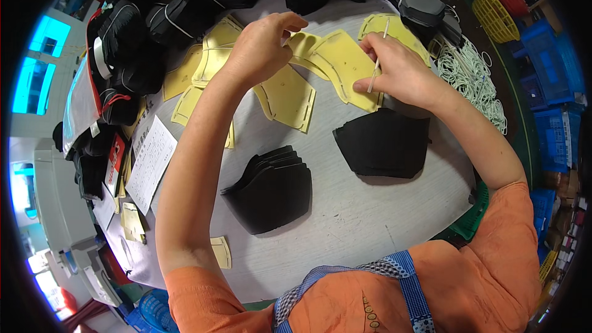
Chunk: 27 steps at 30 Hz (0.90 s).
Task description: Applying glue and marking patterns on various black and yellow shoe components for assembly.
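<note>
My left hand (262, 52) hovers over yellow templates at the back of the table, fingers bent and apart, with nothing visible in it. Curved yellow templates with slotted edges lie around it, one just below it (287, 95). A slim white pen-like stick (377, 65) is held in my right hand (401, 71). The thumb of that hand rests at the edge of another yellow template (345, 68). Nearer to me stand two stacks of black cut pieces: one fanned stack (271, 194) at centre left, one neater stack (385, 145) at right.
Banded bundles of dark pieces (419, 0) crowd the back and left edges. A heap of pale green elastic loops (472, 77) lies at right. Written paper sheets (151, 160) lie at left. Blue crates (549, 68) and a yellow basket (495, 15) stand beyond the table's right side.
</note>
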Each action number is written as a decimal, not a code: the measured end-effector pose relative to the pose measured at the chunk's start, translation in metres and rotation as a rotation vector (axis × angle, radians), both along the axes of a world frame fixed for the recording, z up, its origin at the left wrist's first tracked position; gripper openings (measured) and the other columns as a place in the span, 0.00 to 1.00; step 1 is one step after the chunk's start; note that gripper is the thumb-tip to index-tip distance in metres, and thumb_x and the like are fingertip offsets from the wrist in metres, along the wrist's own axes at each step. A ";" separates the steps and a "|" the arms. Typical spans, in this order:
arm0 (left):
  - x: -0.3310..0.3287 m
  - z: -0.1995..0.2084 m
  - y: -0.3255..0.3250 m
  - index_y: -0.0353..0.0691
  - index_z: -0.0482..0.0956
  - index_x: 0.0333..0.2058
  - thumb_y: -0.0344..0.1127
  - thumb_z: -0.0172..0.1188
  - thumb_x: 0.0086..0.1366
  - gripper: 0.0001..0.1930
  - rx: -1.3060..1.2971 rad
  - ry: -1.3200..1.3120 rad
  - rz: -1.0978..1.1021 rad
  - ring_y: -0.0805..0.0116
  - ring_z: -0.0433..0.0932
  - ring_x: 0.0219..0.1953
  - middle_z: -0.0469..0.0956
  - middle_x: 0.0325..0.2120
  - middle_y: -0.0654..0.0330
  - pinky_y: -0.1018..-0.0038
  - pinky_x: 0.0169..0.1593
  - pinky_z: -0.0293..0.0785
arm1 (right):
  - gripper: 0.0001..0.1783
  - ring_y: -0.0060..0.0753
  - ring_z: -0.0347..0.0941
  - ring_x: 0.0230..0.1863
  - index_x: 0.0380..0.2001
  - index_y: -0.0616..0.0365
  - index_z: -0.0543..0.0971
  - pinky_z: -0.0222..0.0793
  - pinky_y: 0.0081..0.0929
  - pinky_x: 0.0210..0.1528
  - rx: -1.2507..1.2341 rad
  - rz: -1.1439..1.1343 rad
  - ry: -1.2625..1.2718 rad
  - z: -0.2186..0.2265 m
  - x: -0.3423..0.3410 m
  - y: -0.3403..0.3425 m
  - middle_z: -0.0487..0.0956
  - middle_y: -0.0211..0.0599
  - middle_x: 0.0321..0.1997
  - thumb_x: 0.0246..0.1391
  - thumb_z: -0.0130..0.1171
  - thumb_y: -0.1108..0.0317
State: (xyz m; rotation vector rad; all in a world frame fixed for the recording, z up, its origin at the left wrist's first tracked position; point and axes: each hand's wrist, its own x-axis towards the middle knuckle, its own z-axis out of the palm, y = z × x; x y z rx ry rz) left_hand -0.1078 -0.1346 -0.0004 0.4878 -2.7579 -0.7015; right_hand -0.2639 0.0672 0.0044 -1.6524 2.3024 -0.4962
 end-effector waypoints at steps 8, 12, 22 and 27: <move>-0.001 0.015 0.004 0.38 0.77 0.55 0.39 0.61 0.68 0.19 0.590 0.288 -0.125 0.70 0.79 0.48 0.81 0.49 0.60 0.73 0.49 0.75 | 0.11 0.16 0.76 0.34 0.41 0.64 0.78 0.72 0.19 0.40 -0.544 -0.120 -0.637 0.025 -0.041 0.015 0.81 0.28 0.34 0.60 0.62 0.68; -0.004 0.032 0.021 0.37 0.78 0.52 0.38 0.65 0.65 0.19 0.774 0.385 -0.196 0.75 0.81 0.41 0.83 0.40 0.62 0.79 0.42 0.75 | 0.11 0.13 0.72 0.31 0.40 0.65 0.78 0.71 0.18 0.35 -0.545 -0.103 -0.644 0.026 -0.029 -0.002 0.80 0.26 0.32 0.63 0.59 0.66; 0.079 0.021 0.025 0.39 0.77 0.43 0.33 0.66 0.63 0.12 0.983 0.425 0.351 0.72 0.83 0.35 0.83 0.34 0.60 0.80 0.37 0.77 | 0.18 0.31 0.78 0.43 0.51 0.59 0.77 0.73 0.31 0.44 -0.677 -0.045 0.264 0.017 -0.030 0.004 0.83 0.37 0.42 0.65 0.54 0.60; 0.102 0.034 0.055 0.42 0.76 0.42 0.31 0.65 0.65 0.09 0.996 0.543 0.281 0.72 0.83 0.38 0.83 0.36 0.61 0.79 0.39 0.79 | 0.25 0.30 0.81 0.41 0.54 0.59 0.75 0.76 0.26 0.34 -0.317 -0.017 -0.688 0.046 0.029 0.005 0.83 0.40 0.45 0.69 0.46 0.49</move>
